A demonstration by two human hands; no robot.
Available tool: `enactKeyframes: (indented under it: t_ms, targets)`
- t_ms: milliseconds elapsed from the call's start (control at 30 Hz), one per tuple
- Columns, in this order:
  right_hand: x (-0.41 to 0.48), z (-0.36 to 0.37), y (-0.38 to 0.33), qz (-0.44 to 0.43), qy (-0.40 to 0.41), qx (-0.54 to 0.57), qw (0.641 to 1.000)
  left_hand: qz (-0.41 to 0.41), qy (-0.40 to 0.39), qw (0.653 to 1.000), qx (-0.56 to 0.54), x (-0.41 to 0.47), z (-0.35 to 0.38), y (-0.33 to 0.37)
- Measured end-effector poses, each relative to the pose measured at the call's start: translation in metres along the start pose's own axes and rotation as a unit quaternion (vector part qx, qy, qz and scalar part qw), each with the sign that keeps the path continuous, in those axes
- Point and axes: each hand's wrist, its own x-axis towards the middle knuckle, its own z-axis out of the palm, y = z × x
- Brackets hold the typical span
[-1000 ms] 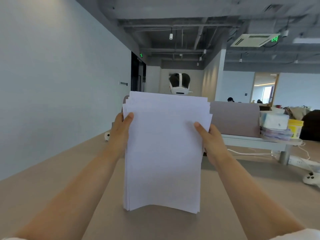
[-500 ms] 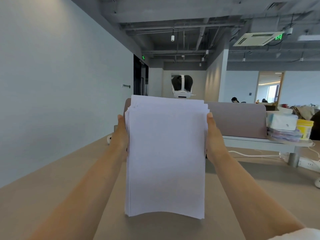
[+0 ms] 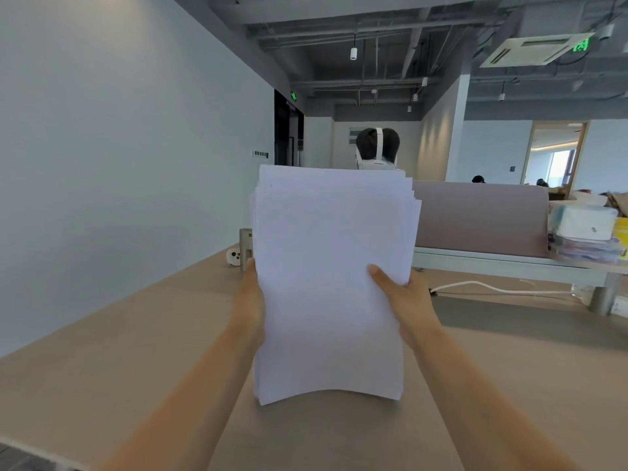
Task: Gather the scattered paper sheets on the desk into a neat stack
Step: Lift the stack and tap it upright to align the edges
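The paper stack (image 3: 329, 283) was held upright over the surface (image 3: 136, 351) between the two grips, which were set at about its mid-height. The right grip (image 3: 407, 300) was closed on the stack's right edge. Its thumb (image 3: 380, 273) was pressed on the front sheet, and its fingers were hidden behind the stack. The left grip (image 3: 249, 300) was laid against the stack's left edge. Only its outer side was seen, so whether it was closed on the sheets could not be told.

The stack's top edges were stepped unevenly at the upper right, and its bottom edge was bowed. Whether that edge touched the surface could not be made out. Behind the stack's top, a person's head (image 3: 376, 149) was partly covered. Just left of the stack, a metal post (image 3: 245, 246) was partly hidden.
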Motion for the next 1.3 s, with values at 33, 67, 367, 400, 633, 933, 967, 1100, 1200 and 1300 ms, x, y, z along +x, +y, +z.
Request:
enactKeyframes:
  t_ms: [33,67,367,400,633,933,967,1100,1200,1300]
  targets:
    - [0.001,0.007,0.0,-0.006,-0.005,-0.002,1.0,-0.003,0.027,1.0,-0.004,0.001,-0.003,0.003]
    - [0.001,0.014,0.0,-0.013,-0.012,-0.001,1.0,-0.002,0.043,0.999,-0.001,0.002,-0.007,0.007]
    - [0.002,0.023,0.02,0.056,-0.132,-0.015,0.99,0.083,-0.134,0.979,0.132,0.002,-0.08,0.006]
    - [0.002,0.021,0.024,0.066,-0.151,-0.026,0.986,0.095,-0.169,0.966,0.169,0.004,-0.09,-0.004]
    - [0.007,0.027,0.024,0.04,-0.145,-0.008,0.989,0.177,-0.148,0.951,0.204,0.009,-0.094,-0.008]
    - [0.005,0.032,0.007,0.024,-0.134,0.027,0.99,-0.01,-0.078,0.996,-0.049,0.028,-0.087,0.001]
    - [0.002,0.031,0.012,0.043,-0.144,0.019,0.989,-0.047,-0.072,0.996,-0.032,0.03,-0.091,-0.009]
    - [-0.007,0.028,0.027,0.08,-0.149,0.018,0.985,-0.074,-0.08,0.992,0.067,0.022,-0.09,-0.04]
    - [-0.005,0.032,0.024,0.08,-0.125,0.026,0.989,-0.07,-0.051,0.993,0.078,0.02,-0.077,-0.038]
    - [-0.002,0.032,0.015,0.076,-0.132,0.004,0.988,-0.043,-0.024,0.998,0.05,0.025,-0.069,-0.029]
